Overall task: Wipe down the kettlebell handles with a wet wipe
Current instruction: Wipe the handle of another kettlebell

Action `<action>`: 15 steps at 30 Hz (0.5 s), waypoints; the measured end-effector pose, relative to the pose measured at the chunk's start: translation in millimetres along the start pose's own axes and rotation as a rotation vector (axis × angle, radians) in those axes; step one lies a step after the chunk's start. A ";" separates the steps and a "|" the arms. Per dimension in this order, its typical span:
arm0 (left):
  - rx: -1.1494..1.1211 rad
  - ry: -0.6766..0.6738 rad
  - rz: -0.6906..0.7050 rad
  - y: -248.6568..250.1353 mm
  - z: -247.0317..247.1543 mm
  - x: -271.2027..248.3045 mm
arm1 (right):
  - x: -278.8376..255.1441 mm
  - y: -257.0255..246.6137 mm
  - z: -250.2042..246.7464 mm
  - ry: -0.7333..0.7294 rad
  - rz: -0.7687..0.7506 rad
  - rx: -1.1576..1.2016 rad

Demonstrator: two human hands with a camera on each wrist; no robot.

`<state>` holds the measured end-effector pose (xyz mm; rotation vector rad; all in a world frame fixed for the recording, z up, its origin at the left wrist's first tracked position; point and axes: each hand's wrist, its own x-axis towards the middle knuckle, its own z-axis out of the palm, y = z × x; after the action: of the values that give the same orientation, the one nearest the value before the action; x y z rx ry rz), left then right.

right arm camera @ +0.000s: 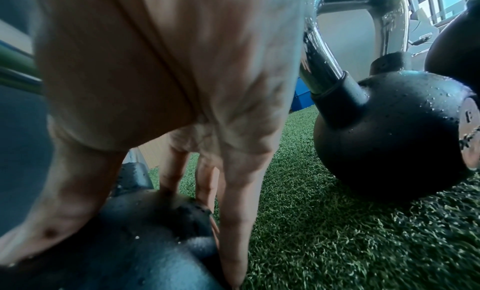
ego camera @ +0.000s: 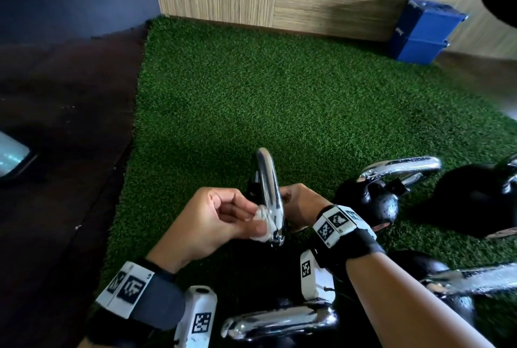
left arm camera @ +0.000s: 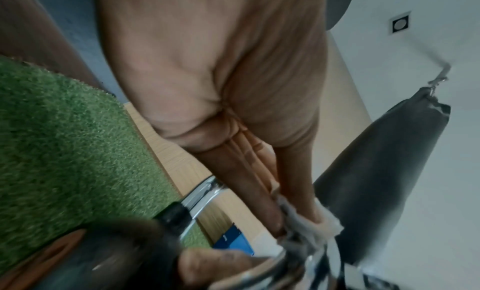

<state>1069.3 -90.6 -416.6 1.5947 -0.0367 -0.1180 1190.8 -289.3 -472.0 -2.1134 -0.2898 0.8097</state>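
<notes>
A black kettlebell sits tipped on the green turf (ego camera: 279, 101), its chrome handle (ego camera: 269, 180) standing up in front of me. My left hand (ego camera: 249, 224) pinches a crumpled white wet wipe (ego camera: 263, 220) against the near lower part of that handle. The left wrist view shows the wipe (left arm camera: 311, 220) squeezed between thumb and fingers on the chrome handle (left arm camera: 298, 259). Just right of the handle, my right hand (ego camera: 296, 202) grips the kettlebell. In the right wrist view its thumb and fingers (right arm camera: 233, 191) wrap the black ball (right arm camera: 155, 222).
Several other kettlebells with wet chrome handles lie around: one to the right (ego camera: 375, 202), one at far right (ego camera: 475, 202), one near my wrists (ego camera: 279, 322), one at lower right (ego camera: 461, 280). A blue box (ego camera: 419, 31) stands by the wooden wall. Dark flooring (ego camera: 61, 152) borders the turf on the left.
</notes>
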 end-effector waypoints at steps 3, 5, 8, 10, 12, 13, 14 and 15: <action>0.024 -0.048 0.046 -9.0 4.5 -11.8 | -2.1 -0.3 0.5 0.006 0.004 0.000; 0.066 -0.008 0.102 -14.4 6.5 -18.1 | -1.9 -0.8 1.3 0.017 0.016 -0.014; 0.144 0.062 0.113 -26.8 10.8 -23.2 | -3.1 -2.9 1.8 0.024 0.005 -0.018; 0.233 0.090 0.099 -35.7 13.4 -24.5 | -6.2 -6.2 1.7 0.050 0.012 -0.054; 0.329 0.092 0.141 -39.3 13.2 -24.6 | -12.7 -13.7 2.5 0.077 0.010 -0.117; 0.361 0.081 0.157 -37.9 12.1 -25.1 | -17.3 -19.0 2.7 0.075 0.006 -0.169; 0.373 0.066 0.153 -34.9 10.0 -25.0 | -23.0 -25.5 1.3 0.063 -0.001 -0.229; 0.359 0.053 0.138 -31.3 6.9 -24.5 | -29.7 -33.1 -2.3 0.045 -0.006 -0.289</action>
<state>1042.6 -94.2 -446.7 1.9472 -0.1332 0.0416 1172.1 -283.8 -432.0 -2.3953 -0.4097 0.7516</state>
